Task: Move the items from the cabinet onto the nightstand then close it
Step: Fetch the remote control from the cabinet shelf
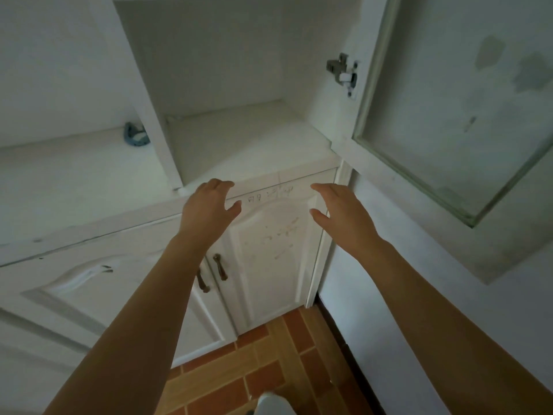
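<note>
A white upper cabinet [227, 70] stands open in front of me, and its shelf [239, 145] holds nothing that I can see. Its glass-panelled door [449, 115] is swung wide open to the right, hung on a metal hinge [344, 71]. My left hand [209, 208] and my right hand [338, 211] are both raised just below the shelf's front edge, fingers spread, palms facing each other, holding nothing. No nightstand is in view.
A small blue-grey object [136, 135] lies on the white counter [59, 175] left of the cabinet. Below are shut lower doors with two brown handles [220, 267]. The floor [269, 354] is orange-brown tile. A white wall is at the right.
</note>
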Motion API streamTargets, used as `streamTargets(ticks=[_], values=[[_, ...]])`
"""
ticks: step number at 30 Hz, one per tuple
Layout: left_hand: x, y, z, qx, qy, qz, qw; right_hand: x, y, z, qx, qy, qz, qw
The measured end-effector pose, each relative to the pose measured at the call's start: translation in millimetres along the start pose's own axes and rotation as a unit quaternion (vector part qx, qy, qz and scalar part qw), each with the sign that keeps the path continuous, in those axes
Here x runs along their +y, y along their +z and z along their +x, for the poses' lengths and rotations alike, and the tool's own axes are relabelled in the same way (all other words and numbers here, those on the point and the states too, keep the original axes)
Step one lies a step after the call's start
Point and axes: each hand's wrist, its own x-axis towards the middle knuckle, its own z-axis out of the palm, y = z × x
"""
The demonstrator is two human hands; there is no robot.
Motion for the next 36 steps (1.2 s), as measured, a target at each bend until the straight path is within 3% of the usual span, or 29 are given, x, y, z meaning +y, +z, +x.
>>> streamTargets(ticks=[12,30,36], values=[[-5.0,0.3,44.9,0.017,-0.010,-0.004,1.000,5.4,-1.5,59.0,-0.013,-0.021,-0.020,1.000],[42.7,-119.7,114.0,0.198,0.063,0.020,0.978,-65.3,-131.0,139.8,0.196,-0.133,0.048,0.970],[52.9,-143.3,123.9,0.318,0.133,0.018,0.939,-78.0,-154.4,155.8,0.222,-0.162,0.061,0.960]])
